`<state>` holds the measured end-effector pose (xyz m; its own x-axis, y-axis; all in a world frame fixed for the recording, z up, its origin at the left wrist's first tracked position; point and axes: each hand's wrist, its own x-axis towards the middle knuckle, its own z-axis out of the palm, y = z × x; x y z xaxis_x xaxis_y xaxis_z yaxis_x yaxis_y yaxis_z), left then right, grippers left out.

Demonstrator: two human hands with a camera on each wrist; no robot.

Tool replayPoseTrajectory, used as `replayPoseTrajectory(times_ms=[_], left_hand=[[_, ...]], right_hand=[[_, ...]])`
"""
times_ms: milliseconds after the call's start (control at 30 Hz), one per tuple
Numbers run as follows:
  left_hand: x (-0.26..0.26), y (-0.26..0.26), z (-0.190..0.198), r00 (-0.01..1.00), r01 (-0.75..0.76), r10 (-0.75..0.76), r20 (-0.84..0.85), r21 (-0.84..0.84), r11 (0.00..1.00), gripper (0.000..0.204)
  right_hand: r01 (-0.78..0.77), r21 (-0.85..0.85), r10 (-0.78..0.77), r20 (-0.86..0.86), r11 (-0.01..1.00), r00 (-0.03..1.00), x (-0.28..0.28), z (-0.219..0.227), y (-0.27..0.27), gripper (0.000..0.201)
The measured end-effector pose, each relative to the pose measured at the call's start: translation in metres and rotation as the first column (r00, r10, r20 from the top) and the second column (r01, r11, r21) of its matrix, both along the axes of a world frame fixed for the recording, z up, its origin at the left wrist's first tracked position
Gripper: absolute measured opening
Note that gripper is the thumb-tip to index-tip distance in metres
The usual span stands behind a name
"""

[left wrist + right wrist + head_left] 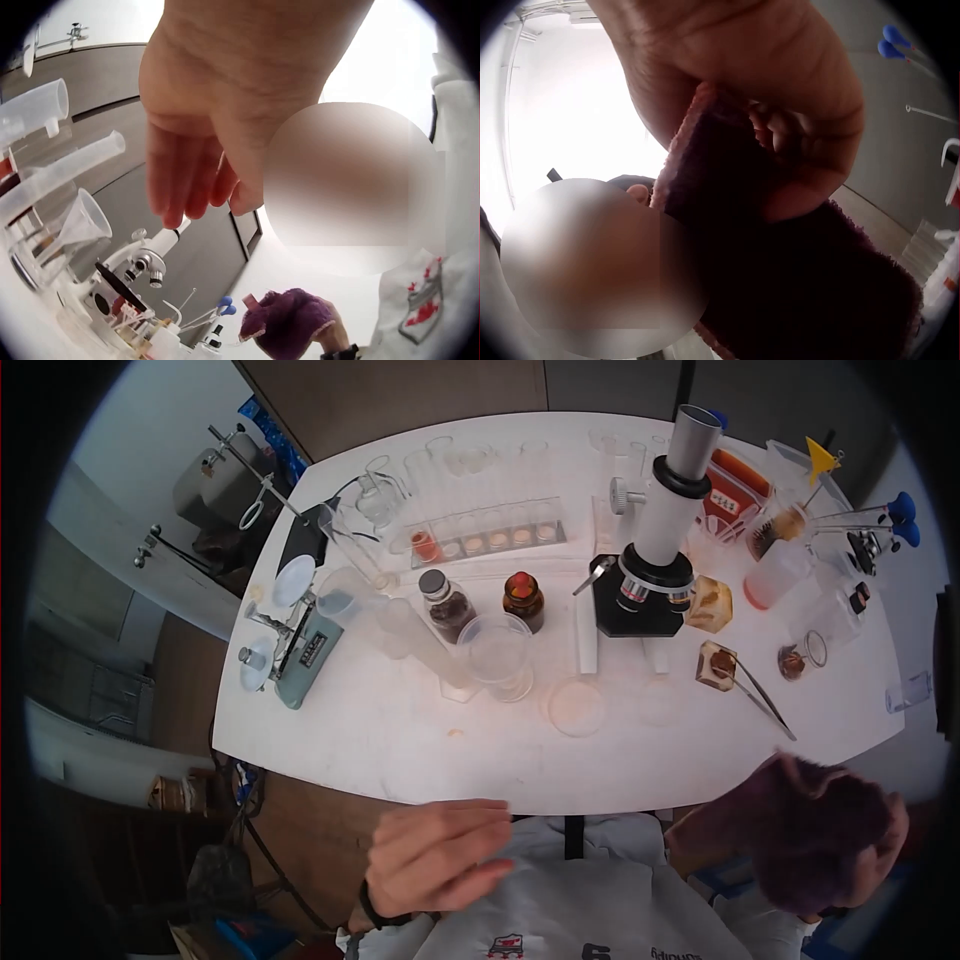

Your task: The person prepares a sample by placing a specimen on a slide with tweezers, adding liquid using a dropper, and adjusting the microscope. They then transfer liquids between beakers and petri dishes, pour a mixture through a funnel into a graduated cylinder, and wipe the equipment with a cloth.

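Note:
A dark purple cloth [800, 830] with a fuzzy edge is bunched in my right hand [888, 845], off the table's right front edge. In the right wrist view the fingers curl into the cloth [802, 277], and its lower part hangs below them. My left hand [440, 857] is in the air in front of my body, just off the table's front edge. Its fingers lie loosely together with nothing in them, as the left wrist view also shows. Nearest to it on the white table [400, 760] stand a clear plastic funnel [497, 643] and a flat glass dish [577, 708].
A microscope [660, 530] stands right of the middle. Brown bottles [524, 605], a rack of small cups [490, 540] and clear glassware fill the back. On the left is a balance [300, 645]. Tweezers [765, 705] lean on a small block [717, 665] at the right.

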<state>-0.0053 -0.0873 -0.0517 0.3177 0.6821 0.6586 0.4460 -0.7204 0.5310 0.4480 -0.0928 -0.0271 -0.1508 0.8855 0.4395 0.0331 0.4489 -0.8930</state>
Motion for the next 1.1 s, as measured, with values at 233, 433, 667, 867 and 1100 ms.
replayPoseTrajectory(times_ms=[233, 433, 667, 867, 1100], left_hand=[[0.045, -0.034, -0.017, 0.98, -0.168, 0.182, 0.083, -0.151, 0.974, 0.056], [-0.007, -0.022, -0.018, 0.783, -0.609, 0.621, -0.042, 0.149, 0.779, 0.043], [-0.024, 0.003, -0.052, 0.719, -0.658, 0.573, -0.393, -0.119, 0.744, 0.07], [-0.017, 0.006, -0.063, 0.681, -0.682, 0.511, -0.524, -0.201, 0.703, 0.062], [-0.001, 0.0, -0.07, 0.618, -0.717, 0.534, -0.577, -0.134, 0.684, 0.049]], right_hand=[[-0.666, -0.086, 0.66, 0.273, 0.741, 0.7, -0.186, -0.015, 0.05, 0.023], [-0.543, 0.179, 0.488, 0.274, 0.821, 0.829, -0.24, -0.032, 0.059, 0.045], [-0.414, -0.13, 0.432, 0.342, 0.901, 0.835, -0.158, -0.032, 0.071, 0.045], [-0.253, -0.256, 0.305, 0.185, 0.933, 0.934, -0.113, -0.044, 0.063, 0.035], [-0.408, -0.291, 0.481, 0.252, 0.865, 0.84, -0.117, -0.055, 0.062, 0.036]])
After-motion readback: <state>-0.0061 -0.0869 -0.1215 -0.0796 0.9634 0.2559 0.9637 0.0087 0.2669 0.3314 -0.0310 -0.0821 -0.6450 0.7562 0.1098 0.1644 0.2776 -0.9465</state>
